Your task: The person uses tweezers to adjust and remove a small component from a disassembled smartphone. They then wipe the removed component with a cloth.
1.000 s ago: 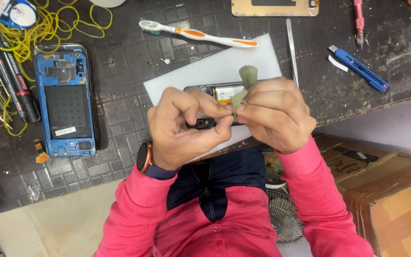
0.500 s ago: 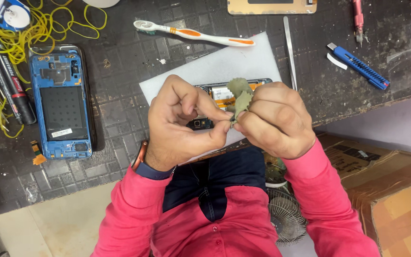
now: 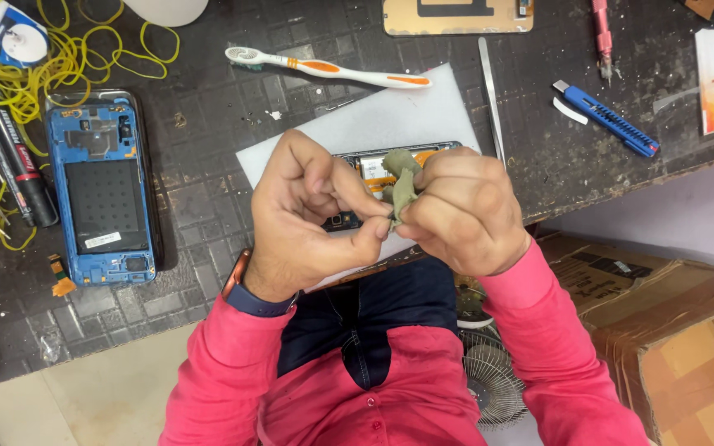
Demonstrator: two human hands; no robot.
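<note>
A small lump of greenish putty [image 3: 401, 183] is pinched between the curled fingers of the right hand [image 3: 456, 211] and the thumb and fingertips of the left hand [image 3: 307, 219], its top poking up above the knuckles. Both hands are closed tightly around it and held together just above an opened phone [image 3: 373, 165] that lies on a white foam pad [image 3: 357, 124]. A blue phone frame [image 3: 102, 190] is seen well apart to the left on the dark mat [image 3: 208, 206], and a toothbrush [image 3: 328, 70] beyond the pad.
</note>
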